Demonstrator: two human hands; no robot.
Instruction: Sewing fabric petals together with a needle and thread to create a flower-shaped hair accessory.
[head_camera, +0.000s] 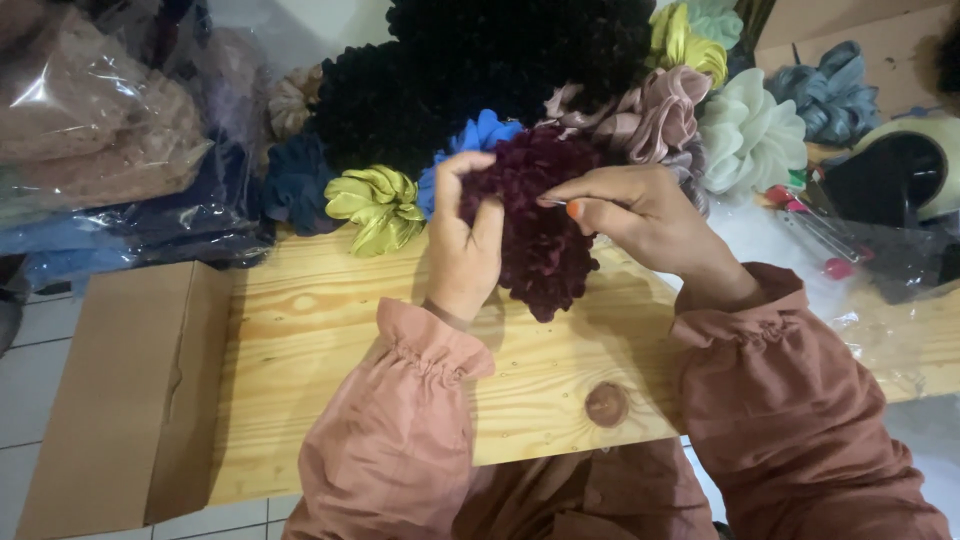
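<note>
holding a dark maroon scrunchie (540, 225) between both hands, the person keeps it just above the pale wooden surface (330, 330), in front of a heap of other scrunchies. the left hand (463, 240) has its grip closed around the maroon ruffles from the left side, fingers curled over the top edge. the right hand (640, 210) pinches the fabric at its upper right, fingertips pressed into the folds.

the scrunchie looks light, soft and springy, a gathered fabric ring that would squash under any pressure and puff back; it is likely neither slippery nor fragile. the best hold seems to be on the bunched rim, or through the centre hole, which is hidden here.

a flat brown cardboard box (120, 390) lies at the left end of the surface. clear plastic bags (100, 130) of pinkish and blue fabric are stacked at upper left. another cardboard box (850, 30) sits at upper right, holding a grey-blue scrunchie (830, 95). a tape dispenser (905, 170) stands at the right edge, on crinkled clear plastic wrap. no labels can be made out.
</note>
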